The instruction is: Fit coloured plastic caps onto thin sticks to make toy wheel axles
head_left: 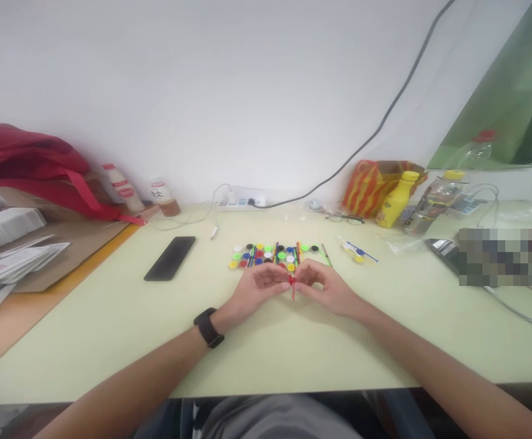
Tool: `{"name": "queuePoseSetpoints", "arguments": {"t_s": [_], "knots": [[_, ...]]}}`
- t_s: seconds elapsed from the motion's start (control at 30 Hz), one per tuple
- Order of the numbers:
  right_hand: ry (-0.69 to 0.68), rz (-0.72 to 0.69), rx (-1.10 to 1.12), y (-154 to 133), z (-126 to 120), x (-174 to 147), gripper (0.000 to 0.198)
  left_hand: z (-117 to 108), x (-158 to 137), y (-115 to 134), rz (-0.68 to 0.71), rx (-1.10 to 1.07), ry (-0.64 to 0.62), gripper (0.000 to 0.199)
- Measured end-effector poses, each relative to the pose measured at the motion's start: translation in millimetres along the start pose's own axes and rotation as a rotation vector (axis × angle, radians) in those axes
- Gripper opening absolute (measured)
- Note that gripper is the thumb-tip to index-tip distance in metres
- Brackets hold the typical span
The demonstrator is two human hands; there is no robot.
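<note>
My left hand (259, 289) and my right hand (324, 288) meet over the middle of the table, fingertips pinched together. Between them is a small red piece (293, 281), with a thin red end hanging below the fingers; its exact kind is too small to make out. Just beyond my hands lies a group of colourful round button-like discs (268, 249) in white, blue, green, yellow, red and black, with thin coloured sticks among them. My hands hide its near edge. To the right, a few similar discs with a blue stick (360, 252) lie apart.
A black phone (169, 258) lies left on the table (124, 341). Bottles, including a yellow bottle (396, 200), and a striped bag (362, 189) stand at the back right. A power strip (238, 200) lies by the wall. Papers and cardboard (60, 259) cover the left side.
</note>
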State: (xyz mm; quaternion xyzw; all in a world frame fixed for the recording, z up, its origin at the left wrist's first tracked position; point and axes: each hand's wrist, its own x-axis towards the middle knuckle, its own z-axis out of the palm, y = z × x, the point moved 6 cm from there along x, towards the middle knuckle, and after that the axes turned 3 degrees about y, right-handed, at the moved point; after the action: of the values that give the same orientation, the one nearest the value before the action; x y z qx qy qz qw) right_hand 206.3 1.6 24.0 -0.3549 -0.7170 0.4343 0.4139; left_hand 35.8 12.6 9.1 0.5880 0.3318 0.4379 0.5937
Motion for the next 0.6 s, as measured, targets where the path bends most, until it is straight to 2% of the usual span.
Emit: {"name": "queuePoseSetpoints", "arguments": {"t_s": [0.17, 0.3, 0.43, 0.5, 0.57, 0.6], "knots": [[0.07, -0.07, -0.029, -6, -6, -3, 0.027, 0, 0, 2, 0.0, -0.009, 0.021, 0.031], [0.13, -0.089, -0.028, -8, -10, -4, 0.049, -1, 0, 2, -0.003, -0.013, 0.029, 0.031], [0.18, -0.002, 0.014, 0, -11, -3, 0.071, -3, 0, 0, 0.002, 0.006, 0.037, 0.03], [0.218, 0.036, 0.058, 4, -14, -2, 0.058, -4, 0, 0, 0.006, 0.015, 0.052, 0.03], [0.134, 0.085, 0.104, 8, -12, 0, 0.035, -5, 1, 0, 0.011, 0.023, 0.063, 0.03], [0.053, 0.111, 0.131, 9, -9, 1, 0.044, -5, 1, 0, 0.014, 0.026, 0.067, 0.03]]}}
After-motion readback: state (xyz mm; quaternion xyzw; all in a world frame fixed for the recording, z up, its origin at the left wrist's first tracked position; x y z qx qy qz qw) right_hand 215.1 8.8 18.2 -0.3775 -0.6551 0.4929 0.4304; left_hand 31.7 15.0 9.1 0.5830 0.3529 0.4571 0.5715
